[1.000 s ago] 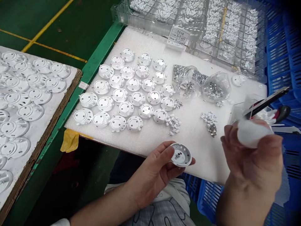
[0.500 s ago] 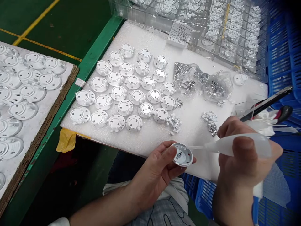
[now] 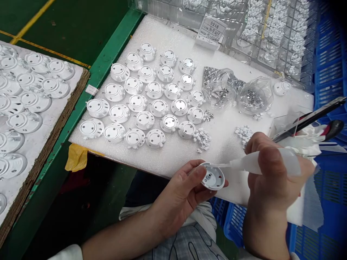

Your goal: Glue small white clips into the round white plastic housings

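My left hand (image 3: 187, 187) grips a round white part (image 3: 213, 176) by its rim, its hollow inner side turned up. A translucent squeeze bottle (image 3: 260, 162) is held in my right hand (image 3: 273, 177), with fingers wrapped round it. The bottle's thin nozzle points left and reaches the upper edge of the round part. Beyond my hands, rows of round white parts (image 3: 154, 138) stand on a white foam sheet (image 3: 173, 159). Small white pieces (image 3: 202, 140) lie in a pile at the right end of the rows.
Plastic bags of small metal pieces (image 3: 222, 94) lie on the foam. Clear trays (image 3: 230, 47) hold white pieces behind a paper label (image 3: 210, 32). A black-handled tool (image 3: 309, 119) and blue crates (image 3: 330, 184) are at the right. Another board (image 3: 54, 112) with white parts is left.
The nozzle has moved left, from the right side of the round part to its top edge. My right hand has shifted left with the bottle. The view has moved slightly.
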Available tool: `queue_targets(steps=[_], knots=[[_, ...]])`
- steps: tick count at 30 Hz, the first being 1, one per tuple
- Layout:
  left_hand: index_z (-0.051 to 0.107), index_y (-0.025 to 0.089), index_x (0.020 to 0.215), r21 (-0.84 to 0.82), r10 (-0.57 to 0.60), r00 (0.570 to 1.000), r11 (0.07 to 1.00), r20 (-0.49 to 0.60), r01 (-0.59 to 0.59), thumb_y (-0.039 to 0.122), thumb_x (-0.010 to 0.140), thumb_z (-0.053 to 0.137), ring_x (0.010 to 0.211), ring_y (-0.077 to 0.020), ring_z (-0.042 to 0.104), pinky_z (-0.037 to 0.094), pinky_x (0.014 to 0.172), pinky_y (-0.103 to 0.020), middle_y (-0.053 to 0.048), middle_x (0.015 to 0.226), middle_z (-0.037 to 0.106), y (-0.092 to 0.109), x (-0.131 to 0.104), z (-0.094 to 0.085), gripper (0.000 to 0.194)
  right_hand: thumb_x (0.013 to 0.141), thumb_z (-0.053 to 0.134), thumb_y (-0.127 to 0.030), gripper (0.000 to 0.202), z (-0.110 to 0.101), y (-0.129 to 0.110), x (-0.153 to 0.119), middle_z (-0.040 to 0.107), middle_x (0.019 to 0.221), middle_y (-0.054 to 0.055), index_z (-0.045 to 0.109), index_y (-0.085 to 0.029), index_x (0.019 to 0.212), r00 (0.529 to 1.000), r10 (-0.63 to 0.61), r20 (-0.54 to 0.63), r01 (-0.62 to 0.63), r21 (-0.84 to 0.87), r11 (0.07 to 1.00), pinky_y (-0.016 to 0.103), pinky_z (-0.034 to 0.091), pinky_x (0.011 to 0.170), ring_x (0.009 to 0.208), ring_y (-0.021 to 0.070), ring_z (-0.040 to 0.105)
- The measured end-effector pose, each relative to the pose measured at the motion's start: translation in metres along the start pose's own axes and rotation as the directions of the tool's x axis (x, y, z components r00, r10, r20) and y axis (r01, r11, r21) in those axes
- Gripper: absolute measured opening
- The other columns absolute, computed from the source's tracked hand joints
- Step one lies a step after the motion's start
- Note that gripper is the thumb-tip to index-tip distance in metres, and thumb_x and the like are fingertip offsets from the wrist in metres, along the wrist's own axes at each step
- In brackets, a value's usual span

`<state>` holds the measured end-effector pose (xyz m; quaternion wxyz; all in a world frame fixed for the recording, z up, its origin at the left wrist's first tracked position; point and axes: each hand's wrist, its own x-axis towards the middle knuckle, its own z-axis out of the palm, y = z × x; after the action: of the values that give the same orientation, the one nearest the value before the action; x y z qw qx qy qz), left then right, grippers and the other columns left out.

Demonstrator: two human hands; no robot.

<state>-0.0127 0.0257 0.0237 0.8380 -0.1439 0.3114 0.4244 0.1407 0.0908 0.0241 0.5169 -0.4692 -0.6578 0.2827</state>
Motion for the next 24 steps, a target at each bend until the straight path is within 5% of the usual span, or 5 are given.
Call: queue_targets(steps=[24], knots=[[0.062, 0.017, 0.101, 0.019, 0.015, 1.0, 1.0, 0.025, -0.016, 0.042, 0.07, 0.097, 0.082, -0.0129, 0.078, 0.055, 0.07, -0.015, -0.001, 0.087, 0.077, -0.002, 0.0, -0.001, 0.052, 0.096, 0.065, -0.033, 0.053, 0.0, 0.009, 0.001, 0.019, 0.055, -0.005, 0.031, -0.021, 0.056, 0.997, -0.059, -0.045, 0.062, 0.066, 0.996, 0.034, 0.018, 0.054, 0.049, 0.0119, 0.019]])
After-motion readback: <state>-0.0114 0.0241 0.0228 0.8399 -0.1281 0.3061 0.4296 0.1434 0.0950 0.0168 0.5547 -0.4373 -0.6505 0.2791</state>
